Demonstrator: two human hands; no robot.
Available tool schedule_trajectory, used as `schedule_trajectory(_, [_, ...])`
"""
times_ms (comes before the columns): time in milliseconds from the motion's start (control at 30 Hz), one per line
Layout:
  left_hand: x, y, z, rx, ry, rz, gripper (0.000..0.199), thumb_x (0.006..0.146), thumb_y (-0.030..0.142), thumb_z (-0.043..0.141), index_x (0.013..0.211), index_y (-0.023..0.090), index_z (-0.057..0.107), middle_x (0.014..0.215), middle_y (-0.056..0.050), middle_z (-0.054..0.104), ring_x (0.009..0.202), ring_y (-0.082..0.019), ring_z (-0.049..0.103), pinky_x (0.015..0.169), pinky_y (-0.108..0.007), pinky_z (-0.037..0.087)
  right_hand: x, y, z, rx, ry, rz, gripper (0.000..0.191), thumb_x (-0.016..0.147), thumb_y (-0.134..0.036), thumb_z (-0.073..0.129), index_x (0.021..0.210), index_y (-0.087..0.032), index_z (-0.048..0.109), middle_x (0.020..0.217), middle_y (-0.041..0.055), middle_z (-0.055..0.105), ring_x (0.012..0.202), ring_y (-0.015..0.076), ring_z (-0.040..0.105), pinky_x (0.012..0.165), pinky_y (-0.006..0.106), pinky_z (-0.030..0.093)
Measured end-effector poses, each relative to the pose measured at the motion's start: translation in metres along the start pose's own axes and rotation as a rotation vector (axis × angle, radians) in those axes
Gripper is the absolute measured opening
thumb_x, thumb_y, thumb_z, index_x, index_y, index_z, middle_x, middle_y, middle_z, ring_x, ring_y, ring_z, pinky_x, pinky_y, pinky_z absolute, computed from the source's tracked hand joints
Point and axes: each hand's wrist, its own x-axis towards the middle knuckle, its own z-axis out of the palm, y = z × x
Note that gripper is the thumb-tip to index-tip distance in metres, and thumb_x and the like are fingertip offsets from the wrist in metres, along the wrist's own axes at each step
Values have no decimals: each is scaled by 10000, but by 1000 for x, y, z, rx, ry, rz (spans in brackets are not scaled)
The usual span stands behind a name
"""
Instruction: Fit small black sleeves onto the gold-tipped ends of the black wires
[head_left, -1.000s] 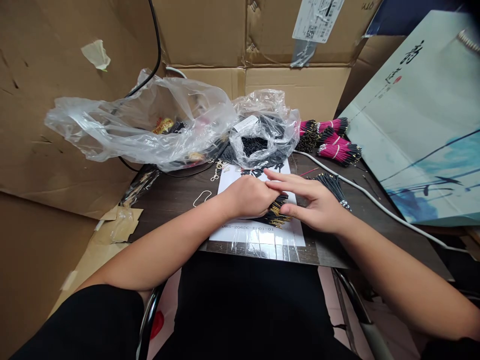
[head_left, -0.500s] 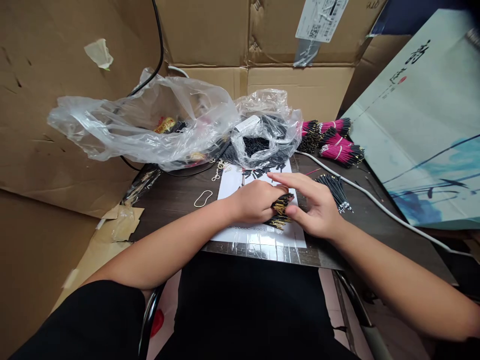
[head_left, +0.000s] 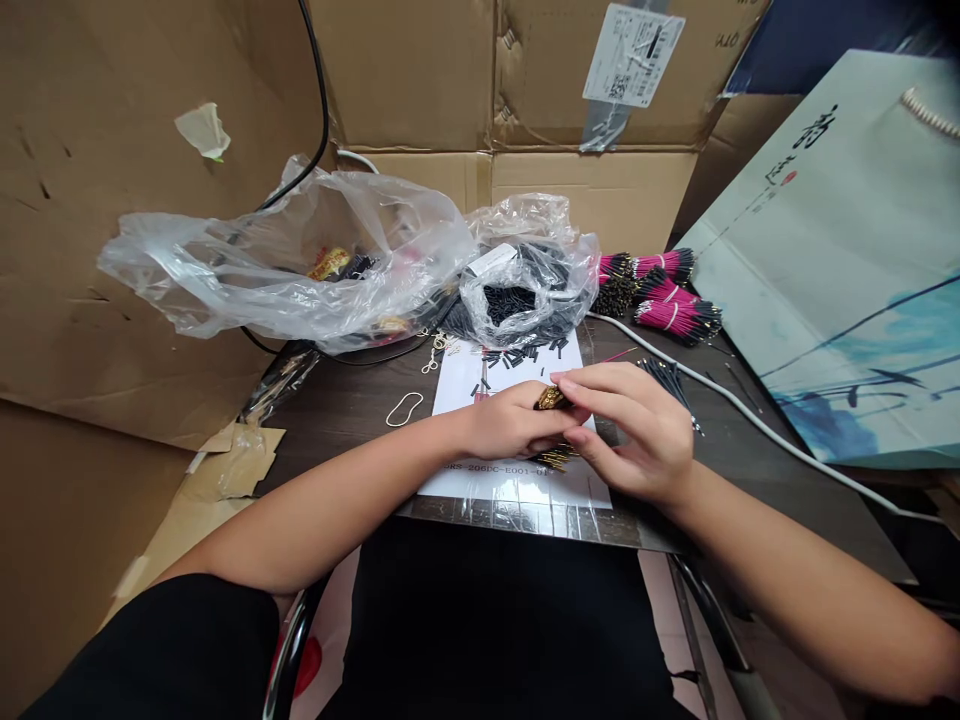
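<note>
My left hand [head_left: 504,420] is closed round a bundle of wires with gold-coloured terminal ends [head_left: 553,398], which poke out beside the thumb. My right hand [head_left: 637,425] is curled against the right side of the bundle, fingertips and thumb touching it near the terminals. Most of the bundle is hidden inside the hands. Below them, more gold-tipped wires [head_left: 556,458] lie over a printed white sheet [head_left: 450,480]. Short black tube pieces [head_left: 517,356] are scattered on the sheet's far part.
Behind stand a clear bag of black pieces [head_left: 510,300] and a larger plastic bag [head_left: 292,270]. Pink-and-black wire bundles [head_left: 675,310] lie at the back right. Black wires [head_left: 667,380] rest beside a white cable [head_left: 720,385]. A rubber band [head_left: 405,408] lies left; a paper bag [head_left: 847,300] stands right.
The bundle's terminal ends have turned upward in my left hand. My right hand has moved in from slightly apart, and its fingertips now touch the bundle. The view has tilted slightly.
</note>
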Motion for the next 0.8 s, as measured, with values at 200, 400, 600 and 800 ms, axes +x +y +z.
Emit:
schedule_trajectory(200, [1, -3, 0, -264, -106, -148, 448, 848, 498, 582, 619, 180, 365, 470, 78, 267, 391, -43, 237, 380, -201, 179, -3, -2, 2, -37, 47, 53, 520, 719, -210, 733, 1213, -225, 570, 1024, 73, 706, 887, 211, 675, 763, 359, 550])
schedule_trajectory(400, [1, -2, 1, -301, -125, -176, 461, 835, 508, 601, 618, 182, 358, 460, 80, 265, 379, -40, 237, 367, -193, 175, -5, -1, 2, 1, 47, 67, 492, 698, -190, 740, 1160, -220, 573, 1012, 80, 704, 889, 221, 674, 769, 377, 558])
schedule_trajectory(600, [0, -4, 4, -215, -98, -187, 489, 826, 561, 584, 630, 187, 339, 473, 86, 272, 386, -38, 242, 383, -200, 192, -2, -5, 1, 34, -5, 143, 384, 703, -179, 709, 1057, -215, 564, 944, 66, 677, 855, 209, 648, 752, 373, 545])
schedule_trajectory(800, [1, -2, 6, -130, -85, -181, 488, 838, 578, 552, 646, 190, 327, 496, 88, 270, 396, -36, 243, 396, -210, 192, -3, -4, 2, 67, -18, 138, 422, 679, -157, 718, 1058, -214, 540, 967, 70, 667, 865, 209, 644, 763, 380, 542])
